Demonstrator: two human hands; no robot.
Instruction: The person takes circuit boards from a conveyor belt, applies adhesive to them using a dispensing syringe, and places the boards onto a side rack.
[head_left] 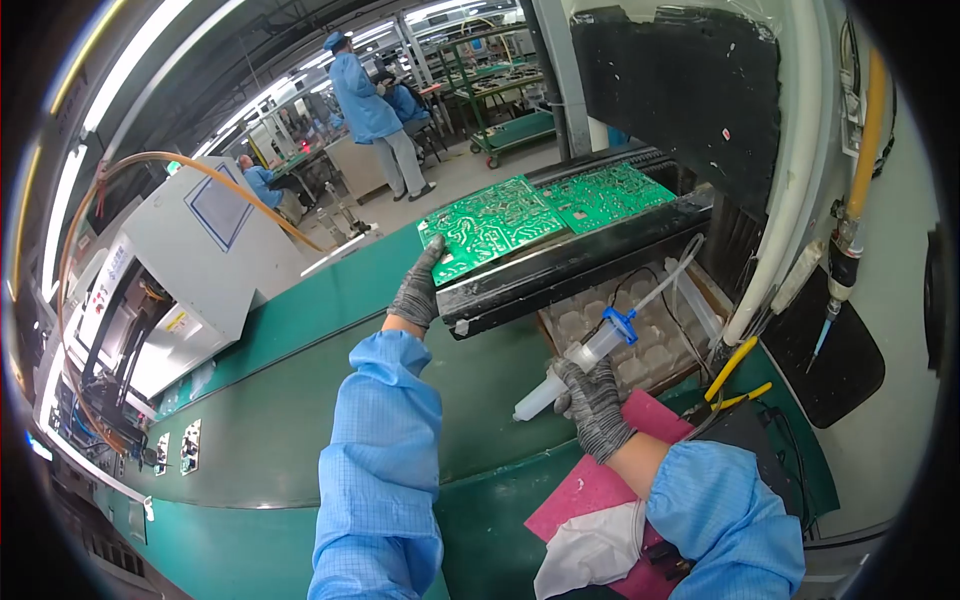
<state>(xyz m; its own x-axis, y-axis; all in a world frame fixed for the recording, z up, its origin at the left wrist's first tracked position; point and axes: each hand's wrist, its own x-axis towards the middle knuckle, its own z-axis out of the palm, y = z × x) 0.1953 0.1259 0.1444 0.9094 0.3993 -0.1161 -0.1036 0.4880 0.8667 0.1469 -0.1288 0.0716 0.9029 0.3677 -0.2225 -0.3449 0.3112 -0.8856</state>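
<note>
Currently, the left edge of a green circuit board is held by the left hand, which is covered by a grey glove. A fingertip is laid on the upper face at that edge; the other fingers are mostly hidden, so whether they are spread or pressed together cannot be told. The board is seen at the left end of a dark conveyor rail, and its right side is adjoined by a second green board.

To the right and nearer, a translucent syringe is gripped by the right hand, likewise gloved, with the fingers curled around the barrel. The syringe is tilted, its narrow end pointed to the near left and its far end capped by a blue fitting, to which a clear hose is joined. Beyond the right hand, a moulded tray is partly covered by the syringe and hose.

On the near side, a pink sheet is partly overlaid by a white cloth. Farther right, yellow-handled pliers are placed. At left, a small populated board is carried on the green surface. Far off, a blue coat is worn by a standing person.
</note>
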